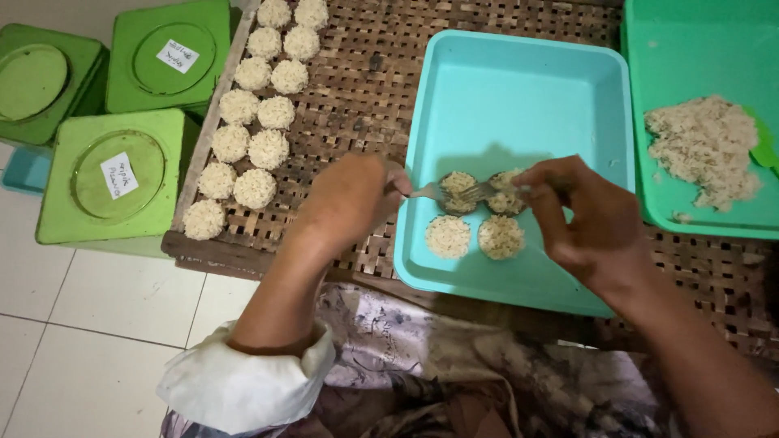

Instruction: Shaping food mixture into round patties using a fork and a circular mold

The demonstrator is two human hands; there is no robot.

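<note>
My left hand (pixel 353 199) grips a metal fork (pixel 454 192) whose tines press into rice packed in a small dark round mould (pixel 458 193). My right hand (pixel 580 215) pinches a second rice-filled mould (pixel 505 195) right beside the first. Both are held just above a light blue tray (pixel 519 89). Two flat round rice cakes (pixel 448 237) (pixel 501 237) lie on the tray floor under my hands.
Rows of round rice cakes (pixel 253 130) lie on a woven bamboo rack (pixel 365 89) to the left. A green tray (pixel 698 40) on the right holds loose cooked rice (pixel 706 146) and a green scoop (pixel 765 146). Three green square tins (pixel 114 174) stand on the white tiled floor.
</note>
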